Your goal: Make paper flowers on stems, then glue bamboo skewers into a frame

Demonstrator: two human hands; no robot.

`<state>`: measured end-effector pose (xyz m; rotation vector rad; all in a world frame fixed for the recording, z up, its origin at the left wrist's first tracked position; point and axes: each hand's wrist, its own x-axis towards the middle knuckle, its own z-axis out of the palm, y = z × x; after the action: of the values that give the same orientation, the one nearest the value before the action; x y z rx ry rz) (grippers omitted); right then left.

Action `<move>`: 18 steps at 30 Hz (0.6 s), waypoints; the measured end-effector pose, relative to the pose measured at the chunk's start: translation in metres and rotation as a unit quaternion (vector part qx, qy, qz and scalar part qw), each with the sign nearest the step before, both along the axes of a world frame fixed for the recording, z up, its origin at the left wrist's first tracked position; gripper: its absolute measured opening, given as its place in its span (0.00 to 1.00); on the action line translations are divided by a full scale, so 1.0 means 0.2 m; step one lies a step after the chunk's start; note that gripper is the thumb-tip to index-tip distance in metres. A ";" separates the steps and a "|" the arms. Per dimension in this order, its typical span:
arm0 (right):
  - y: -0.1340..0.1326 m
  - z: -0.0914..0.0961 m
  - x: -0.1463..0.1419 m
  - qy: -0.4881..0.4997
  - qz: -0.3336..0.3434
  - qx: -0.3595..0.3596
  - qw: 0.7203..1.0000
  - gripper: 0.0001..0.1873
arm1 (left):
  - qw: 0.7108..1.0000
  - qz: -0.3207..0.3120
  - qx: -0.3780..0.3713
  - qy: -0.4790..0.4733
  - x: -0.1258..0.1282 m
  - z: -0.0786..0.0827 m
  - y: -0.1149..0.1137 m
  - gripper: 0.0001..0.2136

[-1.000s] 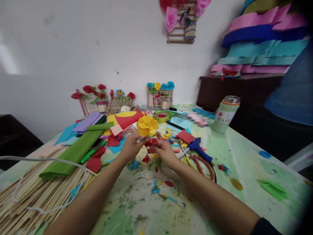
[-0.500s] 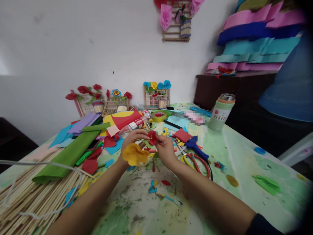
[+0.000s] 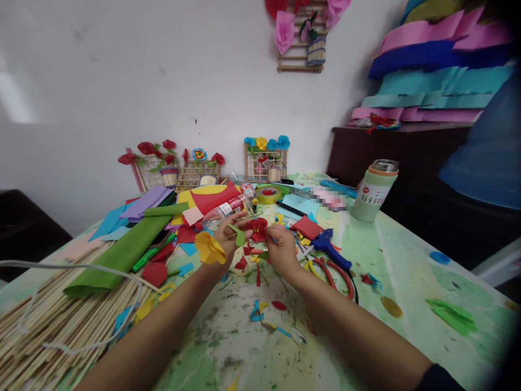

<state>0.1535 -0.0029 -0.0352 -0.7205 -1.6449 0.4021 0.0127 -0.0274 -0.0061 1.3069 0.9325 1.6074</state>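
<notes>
Between my two hands is a red paper flower (image 3: 258,229) with yellowish bits at its centre. My left hand (image 3: 229,232) is closed on its left side, fingers bent. A yellow paper flower (image 3: 210,248) and a green paper leaf (image 3: 239,237) stand out in front of this hand; a thin stem shows by the leaf, and its join to the red flower is hidden. My right hand (image 3: 281,248) pinches the red flower's right edge between thumb and fingers. Below the hands lie red paper scraps (image 3: 241,263) on the table.
A blue glue gun (image 3: 331,248) and red-handled pliers (image 3: 340,277) lie right of my hands. Thin wooden sticks (image 3: 77,309) and a green paper roll (image 3: 122,255) lie left. A plastic bottle (image 3: 228,209) is behind my hands; a green thermos (image 3: 372,193) stands back right.
The red flower has turned and its open face shows more. The yellow flower has swung left and a green leaf has come into view. The camera view has shifted slightly left.
</notes>
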 end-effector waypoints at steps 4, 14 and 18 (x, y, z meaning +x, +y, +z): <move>0.00 -0.01 -0.01 -0.002 0.024 -0.010 1.000 0.14 | 0.999 0.000 0.025 0.034 -0.03 -0.05 0.02 0.19; 0.00 -0.01 -0.02 -0.012 0.043 -0.037 0.998 0.12 | 0.985 -0.092 0.058 0.133 -0.08 0.01 0.01 0.12; 0.00 -0.01 -0.02 -0.005 0.048 -0.061 0.997 0.12 | 0.972 -0.096 0.099 0.190 -0.10 0.02 0.03 0.09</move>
<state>0.1494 -0.0036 -0.0368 -0.7376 -1.6796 0.5719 -0.0072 -0.0219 -0.0017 1.8311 0.8518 1.3496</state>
